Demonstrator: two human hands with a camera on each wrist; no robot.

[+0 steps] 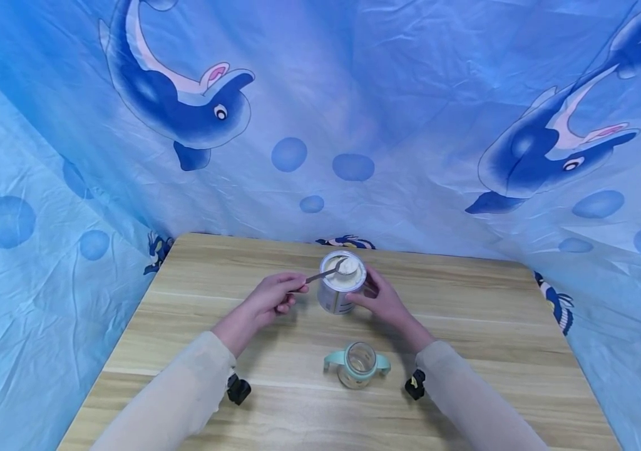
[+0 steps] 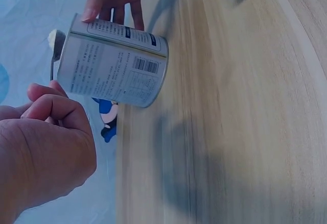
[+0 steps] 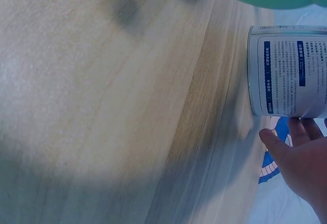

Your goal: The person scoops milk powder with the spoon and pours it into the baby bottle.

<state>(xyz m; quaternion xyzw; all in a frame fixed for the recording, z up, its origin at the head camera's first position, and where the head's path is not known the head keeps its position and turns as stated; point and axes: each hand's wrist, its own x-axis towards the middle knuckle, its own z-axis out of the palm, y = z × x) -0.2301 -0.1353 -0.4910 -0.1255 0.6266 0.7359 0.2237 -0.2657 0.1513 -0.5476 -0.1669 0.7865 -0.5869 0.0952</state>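
Note:
My left hand (image 1: pixel 271 297) pinches the thin handle of a metal spoon (image 1: pixel 323 274), whose bowl carries a heap of pale powder (image 1: pixel 347 266). That bowl is over the mouth of a powder can (image 1: pixel 333 299) standing upright on the table. Pale powder also shows inside the can. In the left wrist view the loaded spoon (image 2: pixel 57 43) sticks up beyond the can's rim. My right hand (image 1: pixel 382 299) holds the can from its right side, thumb toward me; its fingers (image 3: pixel 301 132) are partly hidden behind the can in the right wrist view.
A clear cup (image 1: pixel 355 381) with a mint-green collar and two side handles stands on the wooden table (image 1: pixel 275 401), nearer me than the can. A blue dolphin-print curtain (image 1: pixel 320 113) hangs behind the table and at both sides.

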